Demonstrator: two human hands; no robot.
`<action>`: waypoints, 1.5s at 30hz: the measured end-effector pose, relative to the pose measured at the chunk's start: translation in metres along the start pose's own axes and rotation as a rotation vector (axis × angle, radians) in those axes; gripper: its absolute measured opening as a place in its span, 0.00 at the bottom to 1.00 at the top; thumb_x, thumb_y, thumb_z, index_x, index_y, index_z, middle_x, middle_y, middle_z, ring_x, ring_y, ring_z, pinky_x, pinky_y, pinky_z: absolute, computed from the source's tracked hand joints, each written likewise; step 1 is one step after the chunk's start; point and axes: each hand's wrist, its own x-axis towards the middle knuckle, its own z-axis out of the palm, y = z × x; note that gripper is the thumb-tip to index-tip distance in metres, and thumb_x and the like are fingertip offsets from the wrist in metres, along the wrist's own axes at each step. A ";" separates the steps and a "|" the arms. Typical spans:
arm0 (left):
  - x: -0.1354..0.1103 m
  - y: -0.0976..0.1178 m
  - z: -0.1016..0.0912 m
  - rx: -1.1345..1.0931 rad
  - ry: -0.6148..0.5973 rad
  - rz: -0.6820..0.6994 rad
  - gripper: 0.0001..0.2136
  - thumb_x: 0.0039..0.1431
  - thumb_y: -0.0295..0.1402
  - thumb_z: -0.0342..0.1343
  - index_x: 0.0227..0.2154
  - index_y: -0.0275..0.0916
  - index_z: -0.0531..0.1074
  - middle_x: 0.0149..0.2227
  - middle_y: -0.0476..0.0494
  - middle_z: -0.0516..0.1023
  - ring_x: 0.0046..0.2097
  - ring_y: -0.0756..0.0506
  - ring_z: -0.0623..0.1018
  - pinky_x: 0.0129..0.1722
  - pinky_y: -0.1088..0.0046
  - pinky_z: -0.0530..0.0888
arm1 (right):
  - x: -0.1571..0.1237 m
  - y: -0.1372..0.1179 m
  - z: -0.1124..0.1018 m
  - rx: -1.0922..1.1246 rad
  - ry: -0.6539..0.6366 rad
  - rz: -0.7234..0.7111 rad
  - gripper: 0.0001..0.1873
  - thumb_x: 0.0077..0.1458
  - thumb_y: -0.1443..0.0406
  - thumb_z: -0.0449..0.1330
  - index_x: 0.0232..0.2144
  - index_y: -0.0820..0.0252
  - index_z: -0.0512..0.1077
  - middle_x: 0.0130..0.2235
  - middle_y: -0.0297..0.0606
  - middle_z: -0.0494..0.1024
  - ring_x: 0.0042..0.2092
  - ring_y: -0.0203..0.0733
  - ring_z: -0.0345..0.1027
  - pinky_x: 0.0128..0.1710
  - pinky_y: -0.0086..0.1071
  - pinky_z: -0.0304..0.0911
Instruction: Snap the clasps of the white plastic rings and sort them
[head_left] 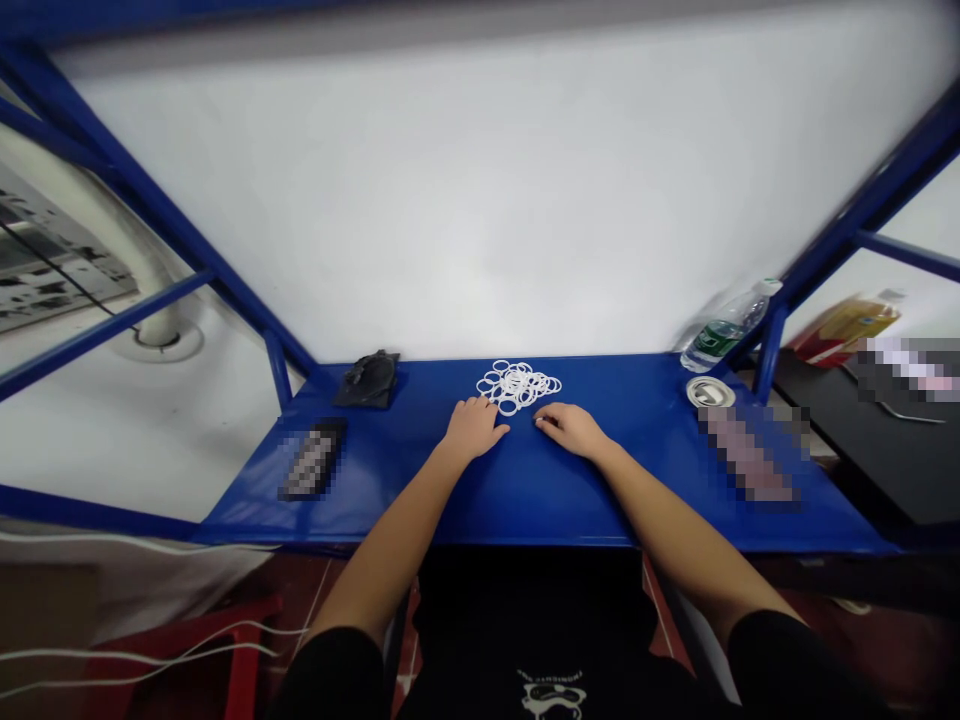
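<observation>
A pile of several small white rings (519,385) lies on the blue table (525,480) near its back edge. My left hand (474,427) rests palm down on the table just in front of the pile's left side, fingers loosely curled with the tips at the rings. My right hand (571,428) lies palm down in front of the pile's right side, fingers pointing left toward the rings. Neither hand visibly holds a ring.
A black pouch (367,380) lies at the back left, a blurred dark object (312,460) in front of it. A plastic water bottle (724,330) and a small metal dish (710,392) stand at the back right. Blue frame bars rise on both sides.
</observation>
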 end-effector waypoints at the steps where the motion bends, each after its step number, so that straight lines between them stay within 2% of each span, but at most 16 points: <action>1: 0.005 0.002 0.001 0.001 0.012 -0.009 0.18 0.69 0.46 0.54 0.49 0.39 0.78 0.52 0.34 0.78 0.55 0.33 0.75 0.55 0.54 0.70 | -0.001 -0.001 -0.001 0.059 0.018 0.002 0.14 0.66 0.58 0.56 0.45 0.54 0.80 0.42 0.39 0.84 0.41 0.45 0.77 0.42 0.37 0.71; 5: 0.025 0.010 0.008 -0.056 0.096 -0.115 0.17 0.71 0.45 0.52 0.42 0.38 0.80 0.48 0.34 0.80 0.52 0.35 0.77 0.53 0.56 0.70 | -0.002 -0.002 -0.001 0.276 0.104 0.043 0.15 0.65 0.56 0.56 0.44 0.56 0.79 0.36 0.36 0.83 0.33 0.41 0.74 0.36 0.34 0.68; 9: 0.036 0.023 0.016 -0.175 0.247 -0.208 0.16 0.67 0.46 0.58 0.36 0.38 0.81 0.42 0.36 0.81 0.48 0.37 0.79 0.50 0.60 0.72 | 0.002 0.001 0.004 0.483 0.157 0.083 0.14 0.62 0.55 0.59 0.41 0.58 0.77 0.34 0.36 0.82 0.33 0.40 0.73 0.35 0.33 0.67; 12: 0.034 0.039 0.022 -0.350 0.432 -0.155 0.10 0.67 0.41 0.60 0.39 0.39 0.81 0.43 0.39 0.82 0.47 0.41 0.80 0.49 0.65 0.73 | 0.005 0.001 0.006 0.688 0.169 0.121 0.14 0.59 0.55 0.61 0.40 0.58 0.77 0.33 0.36 0.82 0.30 0.38 0.71 0.31 0.31 0.66; 15: 0.026 0.055 0.026 -0.567 0.516 -0.061 0.10 0.68 0.37 0.59 0.48 0.42 0.79 0.48 0.42 0.82 0.43 0.46 0.81 0.46 0.70 0.76 | 0.006 -0.002 0.003 0.857 0.160 0.168 0.12 0.56 0.56 0.63 0.37 0.59 0.76 0.28 0.32 0.78 0.22 0.33 0.63 0.23 0.28 0.59; 19: 0.017 0.065 0.031 -0.709 0.500 0.074 0.13 0.70 0.36 0.57 0.54 0.43 0.77 0.49 0.43 0.82 0.44 0.46 0.81 0.47 0.70 0.76 | 0.005 -0.006 -0.003 0.971 0.186 0.175 0.08 0.52 0.60 0.62 0.33 0.58 0.75 0.22 0.27 0.71 0.19 0.32 0.59 0.20 0.27 0.54; 26: 0.017 0.061 0.039 -0.688 0.578 0.109 0.08 0.67 0.39 0.61 0.41 0.43 0.82 0.41 0.46 0.82 0.38 0.49 0.80 0.40 0.73 0.75 | 0.005 -0.003 0.000 0.996 0.155 0.190 0.07 0.45 0.65 0.56 0.27 0.58 0.74 0.15 0.25 0.67 0.18 0.32 0.58 0.20 0.25 0.52; 29: 0.019 0.060 0.041 -0.705 0.589 0.142 0.09 0.69 0.39 0.59 0.38 0.43 0.82 0.39 0.46 0.82 0.39 0.49 0.80 0.41 0.73 0.75 | 0.006 -0.003 0.000 1.013 0.193 0.197 0.06 0.44 0.66 0.57 0.26 0.59 0.74 0.18 0.27 0.72 0.17 0.31 0.59 0.19 0.25 0.53; 32: 0.021 0.057 0.041 -0.747 0.587 0.137 0.09 0.70 0.37 0.58 0.38 0.43 0.82 0.39 0.46 0.83 0.40 0.49 0.80 0.42 0.73 0.74 | 0.004 -0.003 -0.003 1.031 0.158 0.193 0.10 0.45 0.65 0.59 0.31 0.59 0.77 0.23 0.31 0.78 0.19 0.33 0.66 0.21 0.26 0.60; 35: 0.021 0.055 0.040 -0.760 0.558 0.102 0.09 0.70 0.36 0.58 0.37 0.42 0.82 0.37 0.47 0.82 0.38 0.49 0.80 0.40 0.73 0.73 | 0.003 -0.004 -0.004 1.041 0.121 0.202 0.12 0.47 0.65 0.60 0.35 0.60 0.79 0.23 0.31 0.79 0.21 0.34 0.70 0.24 0.27 0.65; 45: 0.019 0.054 0.041 -0.713 0.495 0.107 0.11 0.70 0.38 0.58 0.34 0.42 0.82 0.34 0.48 0.80 0.36 0.49 0.78 0.38 0.73 0.71 | 0.004 -0.005 -0.005 1.018 0.120 0.234 0.09 0.48 0.62 0.63 0.32 0.60 0.79 0.26 0.35 0.81 0.21 0.33 0.70 0.22 0.27 0.65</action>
